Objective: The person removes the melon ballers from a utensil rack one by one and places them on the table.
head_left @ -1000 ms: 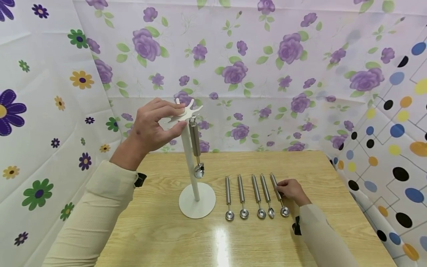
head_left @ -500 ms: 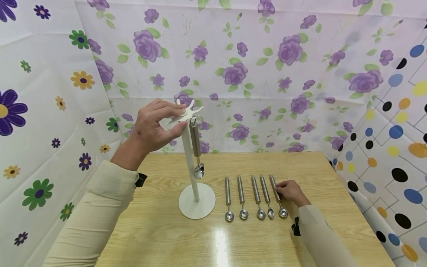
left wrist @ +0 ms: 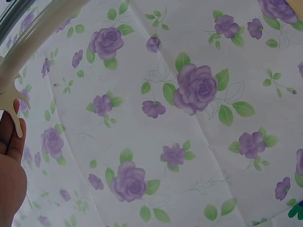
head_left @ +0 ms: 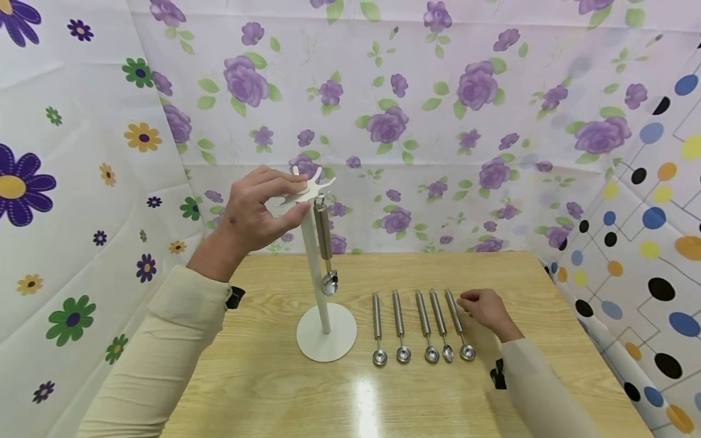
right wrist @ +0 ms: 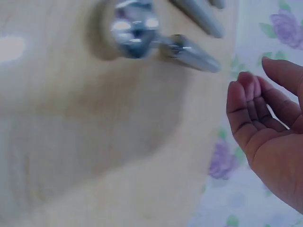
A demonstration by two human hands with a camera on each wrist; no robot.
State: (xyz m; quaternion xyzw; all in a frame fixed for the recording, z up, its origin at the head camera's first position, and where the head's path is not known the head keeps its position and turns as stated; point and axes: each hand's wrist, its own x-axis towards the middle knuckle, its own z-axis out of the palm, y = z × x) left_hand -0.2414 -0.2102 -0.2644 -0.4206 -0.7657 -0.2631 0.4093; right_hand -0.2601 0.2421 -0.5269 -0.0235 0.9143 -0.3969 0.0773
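In the head view, my left hand grips the top of a white utensil stand, its thumb below the hooked top and its fingers over it. A steel scoop hangs by its handle loop from one of the hooks. Several steel utensils lie side by side on the table, most with small round heads and one with an oval spoon bowl. My right hand is just right of the rightmost round-headed scoop. In the right wrist view its fingers are loosely bent and hold nothing.
The stand's round white base rests on the light wooden table, left of the row. Flowered cloth hangs behind the table and along the left; dotted cloth hangs at the right.
My right hand has let go of the rightmost scoop and moved slightly right. That scoop first shifted a little left towards the row. My left hand has kept its grip on the stand.
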